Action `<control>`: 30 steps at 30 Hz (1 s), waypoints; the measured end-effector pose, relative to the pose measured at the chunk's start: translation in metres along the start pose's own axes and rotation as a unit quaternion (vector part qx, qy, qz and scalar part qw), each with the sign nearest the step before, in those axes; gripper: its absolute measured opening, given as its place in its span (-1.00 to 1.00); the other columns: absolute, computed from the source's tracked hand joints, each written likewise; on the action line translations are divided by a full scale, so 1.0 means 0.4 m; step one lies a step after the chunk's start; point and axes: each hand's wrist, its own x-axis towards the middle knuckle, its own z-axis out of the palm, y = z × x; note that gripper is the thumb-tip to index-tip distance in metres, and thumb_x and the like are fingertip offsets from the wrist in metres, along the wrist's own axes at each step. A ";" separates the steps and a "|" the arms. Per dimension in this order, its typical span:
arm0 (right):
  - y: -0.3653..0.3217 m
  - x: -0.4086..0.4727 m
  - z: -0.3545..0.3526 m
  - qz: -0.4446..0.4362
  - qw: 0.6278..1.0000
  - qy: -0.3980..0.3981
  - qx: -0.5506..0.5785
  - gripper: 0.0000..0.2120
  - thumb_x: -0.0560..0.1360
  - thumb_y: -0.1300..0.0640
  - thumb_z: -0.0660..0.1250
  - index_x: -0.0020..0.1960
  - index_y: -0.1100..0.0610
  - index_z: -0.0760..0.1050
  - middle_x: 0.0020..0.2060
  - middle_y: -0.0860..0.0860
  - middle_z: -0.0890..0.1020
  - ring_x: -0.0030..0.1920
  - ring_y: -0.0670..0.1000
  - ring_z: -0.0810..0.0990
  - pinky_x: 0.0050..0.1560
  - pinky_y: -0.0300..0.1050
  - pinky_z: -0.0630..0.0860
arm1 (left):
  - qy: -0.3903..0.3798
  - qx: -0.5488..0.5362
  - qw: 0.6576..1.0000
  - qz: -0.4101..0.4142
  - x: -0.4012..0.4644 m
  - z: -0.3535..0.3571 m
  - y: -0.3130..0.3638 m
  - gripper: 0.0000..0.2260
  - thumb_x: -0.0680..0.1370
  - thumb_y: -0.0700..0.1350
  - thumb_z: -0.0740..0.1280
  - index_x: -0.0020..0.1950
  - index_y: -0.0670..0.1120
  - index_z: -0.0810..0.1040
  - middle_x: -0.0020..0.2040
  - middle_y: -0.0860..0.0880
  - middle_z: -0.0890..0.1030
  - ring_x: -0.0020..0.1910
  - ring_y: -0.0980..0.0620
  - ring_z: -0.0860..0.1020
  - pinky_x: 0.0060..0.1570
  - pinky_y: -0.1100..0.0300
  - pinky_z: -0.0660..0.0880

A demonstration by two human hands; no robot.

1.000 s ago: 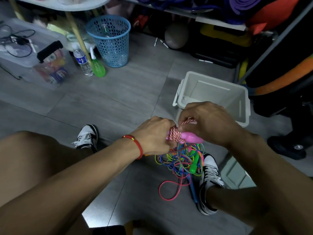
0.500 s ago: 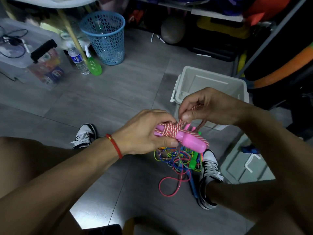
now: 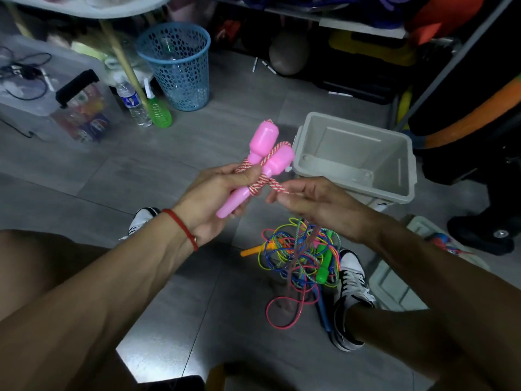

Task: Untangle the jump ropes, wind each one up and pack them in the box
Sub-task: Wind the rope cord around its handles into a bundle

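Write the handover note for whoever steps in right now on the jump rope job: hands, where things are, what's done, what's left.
Left hand: grips the two pink handles side by side, the red-and-white rope wound round them.
Right hand: pinches the loose rope end beside the handles.
Grey box: on the floor just beyond the hands, open, nothing visible inside.
Tangled ropes: a coloured heap on the floor below the hands, with green, orange and blue handles in it.
Done: pink rope freed and mostly wound.
Left: secure the rope end, put the bundle in the box, then untangle, wind and pack the rest.
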 end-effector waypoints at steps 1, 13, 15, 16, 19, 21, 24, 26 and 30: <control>-0.002 0.003 0.008 -0.008 0.999 0.012 -0.039 -0.77 0.67 0.13 0.22 0.07 0.19 0.63 -0.38 -0.21 0.48 -0.33 -0.24 0.39 -0.23 -0.36 0.35 | 0.010 0.007 1.000 -0.010 0.003 -0.004 -0.001 -0.75 0.39 -0.03 0.48 0.00 -0.11 0.63 -0.28 -0.06 0.54 -0.40 0.05 0.34 -0.45 0.21 0.19; -0.041 -0.019 0.044 0.076 0.948 0.092 -0.296 -0.80 0.65 0.07 0.16 0.14 0.10 0.52 -0.10 0.02 0.58 -0.11 0.06 0.56 -0.08 -0.06 0.48 | 0.131 0.299 0.939 0.109 0.042 -0.010 -0.036 -0.69 0.21 0.25 0.46 -0.13 0.16 0.63 -0.27 0.05 0.67 -0.28 0.05 0.59 -0.14 0.00 0.58; -0.056 -0.037 0.041 0.036 0.925 0.078 -0.369 -0.78 0.62 0.02 0.22 0.19 0.10 0.42 0.00 0.06 0.62 -0.01 0.12 0.59 0.02 0.02 0.50 | 0.114 0.390 0.906 0.116 0.036 -0.003 -0.036 -0.61 0.21 0.32 0.39 -0.10 0.11 0.60 -0.28 0.03 0.65 -0.28 0.03 0.58 -0.22 0.10 0.52; -0.059 -0.046 0.037 0.018 0.904 0.072 -0.422 -0.74 0.60 -0.03 0.24 0.22 0.07 0.40 0.04 0.06 0.62 0.05 0.13 0.59 0.06 0.04 0.49 | 0.102 0.430 0.890 0.112 0.033 -0.002 -0.037 -0.59 0.24 0.32 0.38 -0.07 0.08 0.60 -0.28 0.02 0.64 -0.25 0.01 0.59 -0.22 0.11 0.50; -0.070 -0.072 0.024 -0.057 0.817 0.077 -0.569 -0.68 0.60 -0.10 0.25 0.31 -0.05 0.39 0.02 0.02 0.64 0.08 0.16 0.58 -0.05 -0.02 0.38 | 0.028 0.517 0.850 0.096 0.024 0.006 -0.032 -0.71 0.40 0.20 0.47 0.00 0.07 0.60 -0.22 0.03 0.64 -0.16 -0.03 0.61 -0.15 0.13 0.52; -0.079 -0.084 0.016 -0.109 0.781 0.085 -0.608 -0.76 0.61 -0.14 0.24 0.24 -0.12 0.45 -0.08 -0.03 0.65 0.00 0.14 0.62 -0.16 -0.03 0.29 | -0.029 0.548 0.832 0.081 0.012 0.018 -0.023 -0.74 0.44 0.16 0.50 0.02 0.06 0.61 -0.17 0.02 0.65 -0.15 0.00 0.60 -0.15 0.17 0.50; -0.098 -0.084 -0.001 -0.108 0.758 0.084 -0.637 -0.75 0.60 -0.23 0.20 0.05 -0.08 0.49 -0.10 -0.06 0.64 -0.04 0.13 0.65 -0.22 -0.06 0.28 | -0.092 0.594 0.793 0.098 0.002 0.038 -0.023 -0.70 0.45 0.19 0.48 0.04 0.04 0.60 -0.13 0.02 0.65 -0.11 -0.01 0.58 -0.11 0.15 0.52; -0.100 -0.080 -0.015 -0.094 0.775 0.089 -0.618 -0.69 0.59 -0.29 0.16 0.02 -0.08 0.51 -0.08 -0.08 0.64 0.00 0.10 0.64 -0.19 -0.07 0.32 | -0.104 0.615 0.772 0.124 -0.001 0.048 -0.024 -0.71 0.44 0.22 0.45 0.03 0.09 0.58 -0.14 0.04 0.64 -0.06 -0.04 0.58 -0.07 0.11 0.54; -0.093 -0.073 -0.035 -0.090 0.820 0.076 -0.560 -0.70 0.54 -0.30 0.22 0.00 -0.12 0.57 -0.03 -0.12 0.54 0.05 -0.01 0.58 -0.09 -0.07 0.37 | -0.102 0.650 0.731 0.180 -0.021 0.074 -0.030 -0.76 0.43 0.19 0.43 -0.16 0.14 0.41 -0.31 0.11 0.45 -0.10 -0.05 0.55 -0.22 0.16 0.38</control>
